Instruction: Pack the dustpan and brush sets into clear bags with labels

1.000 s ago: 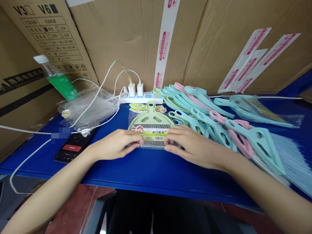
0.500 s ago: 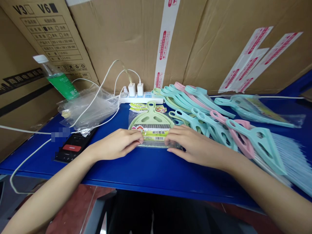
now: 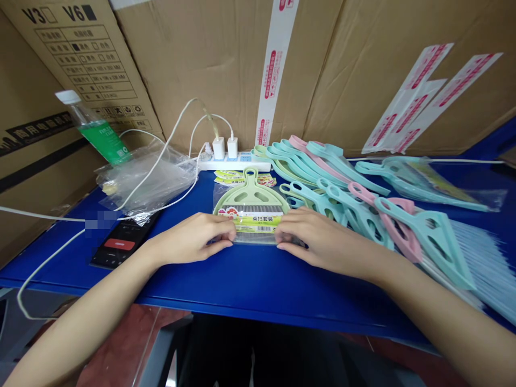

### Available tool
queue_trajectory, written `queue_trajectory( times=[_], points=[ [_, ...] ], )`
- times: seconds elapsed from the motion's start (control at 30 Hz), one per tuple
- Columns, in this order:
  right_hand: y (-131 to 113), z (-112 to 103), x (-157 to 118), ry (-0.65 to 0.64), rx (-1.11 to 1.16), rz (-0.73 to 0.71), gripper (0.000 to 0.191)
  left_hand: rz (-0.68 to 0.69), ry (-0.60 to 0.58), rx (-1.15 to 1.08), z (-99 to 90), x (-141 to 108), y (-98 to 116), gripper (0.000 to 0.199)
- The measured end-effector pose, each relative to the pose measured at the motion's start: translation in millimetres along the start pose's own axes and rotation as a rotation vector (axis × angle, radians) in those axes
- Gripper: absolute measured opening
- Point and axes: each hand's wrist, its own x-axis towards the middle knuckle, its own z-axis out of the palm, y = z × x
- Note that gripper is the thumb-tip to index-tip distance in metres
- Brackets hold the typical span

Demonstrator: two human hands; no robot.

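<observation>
A light green dustpan [image 3: 251, 189] with a dark-bristled brush lies flat in a clear plastic bag, its handle toward the back. A yellow-green printed label [image 3: 262, 221] shows across its lower part. My left hand [image 3: 197, 236] has curled fingers at the bag's lower left side, the thumb low along the edge. On the opposite side, my right hand [image 3: 312, 236] has its fingers bent over the lower right corner and hides it. Both hands are closed about the bag's sides; the exact fingertip contact is partly hidden.
Blue, green and pink dustpans [image 3: 322, 161] and small brushes [image 3: 427, 231] lie at the right, beside a bagged blue set [image 3: 423, 183]. Behind are a power strip [image 3: 242, 161] and labels [image 3: 226, 177]. A phone [image 3: 121, 244], plastic bags [image 3: 149, 172], cables and a bottle [image 3: 100, 137] occupy the left.
My left fingertips have drawn back slightly to the left, and my right fingers have shifted slightly right, showing more of the label. The bagged set stays nearly in place.
</observation>
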Motion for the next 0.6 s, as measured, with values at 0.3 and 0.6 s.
queue_trajectory(
  times=[0.3, 0.6],
  points=[
    [-1.4, -1.4, 0.7, -0.001, -0.023, 0.013, 0.02, 0.023, 0.021, 0.056, 0.5, 1.1, -1.0, 0.015],
    [-3.0, 0.0, 1.7, 0.003, -0.082, 0.007, 0.022, -0.033, 0.042, 0.065, 1.2, 2.2, 2.7, 0.017]
  ],
)
